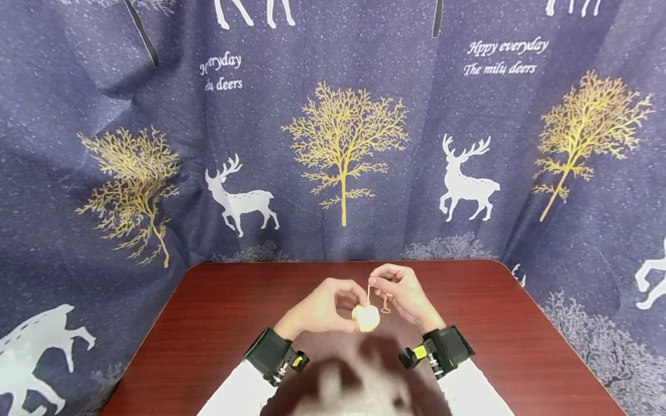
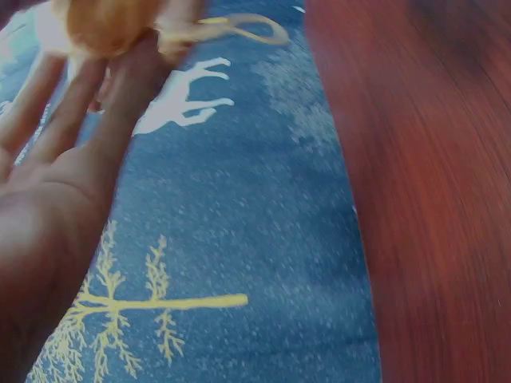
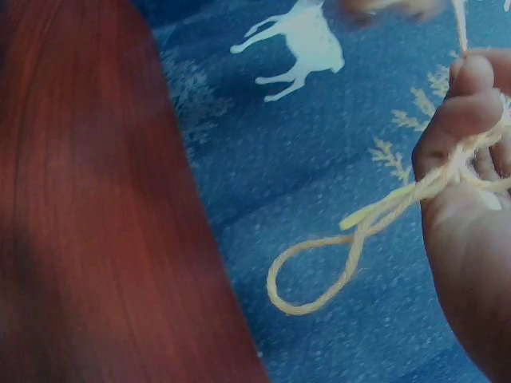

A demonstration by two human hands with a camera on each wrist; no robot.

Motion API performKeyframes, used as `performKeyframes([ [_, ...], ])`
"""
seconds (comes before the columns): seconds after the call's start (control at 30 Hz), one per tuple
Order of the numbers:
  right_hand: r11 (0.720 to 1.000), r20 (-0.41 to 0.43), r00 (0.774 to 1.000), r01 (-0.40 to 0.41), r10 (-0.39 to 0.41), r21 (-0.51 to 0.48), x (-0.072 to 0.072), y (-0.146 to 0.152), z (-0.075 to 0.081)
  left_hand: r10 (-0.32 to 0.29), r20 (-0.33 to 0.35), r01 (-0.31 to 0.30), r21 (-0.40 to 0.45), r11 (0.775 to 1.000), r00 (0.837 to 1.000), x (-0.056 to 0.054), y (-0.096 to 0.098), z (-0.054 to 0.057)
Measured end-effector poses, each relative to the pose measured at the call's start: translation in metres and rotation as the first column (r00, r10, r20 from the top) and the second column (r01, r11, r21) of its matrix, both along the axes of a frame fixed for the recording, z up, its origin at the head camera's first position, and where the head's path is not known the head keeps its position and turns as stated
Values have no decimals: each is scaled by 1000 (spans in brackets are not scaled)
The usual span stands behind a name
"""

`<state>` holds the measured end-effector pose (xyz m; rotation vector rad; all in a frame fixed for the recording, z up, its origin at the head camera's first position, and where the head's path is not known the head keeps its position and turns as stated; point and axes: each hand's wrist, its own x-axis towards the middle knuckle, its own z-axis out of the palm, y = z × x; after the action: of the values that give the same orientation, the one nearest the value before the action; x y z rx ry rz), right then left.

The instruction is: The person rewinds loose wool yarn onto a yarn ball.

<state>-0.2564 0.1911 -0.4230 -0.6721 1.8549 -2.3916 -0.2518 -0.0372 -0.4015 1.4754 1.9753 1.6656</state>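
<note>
A small ball of yellow yarn (image 1: 366,318), overexposed in the head view, sits between the thumb and fingers of my left hand (image 1: 329,306), which grips it above the table. From the ball a taut yarn strand (image 1: 369,294) rises to my right hand (image 1: 404,293), where thumb and fingertip pinch it. Below that pinch, a twisted yarn loop (image 3: 313,275) hangs out of the right palm in the right wrist view. The left wrist view shows the ball (image 2: 112,28) blurred at the top, partly cut off, with a loop end (image 2: 263,29) beside it.
Both hands are over a reddish-brown wooden table (image 1: 234,300) with rounded far corners. Behind it hangs a dark blue curtain (image 1: 385,231) printed with white deer and golden trees. Black camera straps (image 1: 267,352) sit on both wrists.
</note>
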Motion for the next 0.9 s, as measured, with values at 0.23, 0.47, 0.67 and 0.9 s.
performKeyframes([
  [0.23,974,16,994,99,-105,204,-1,-4,-16,186,64,-195,425,884,980,0,7,11],
  [0.47,925,-64,998,-1,27,381,6,-10,-16,447,211,-485,540,688,869,-8,12,11],
  [0.67,938,-122,974,-143,190,316,8,-5,-8,723,52,-694,338,636,689,-8,8,2],
  [0.9,985,-66,983,-171,171,-4,5,3,-3,533,-257,-562,-51,826,806,-10,1,-19],
])
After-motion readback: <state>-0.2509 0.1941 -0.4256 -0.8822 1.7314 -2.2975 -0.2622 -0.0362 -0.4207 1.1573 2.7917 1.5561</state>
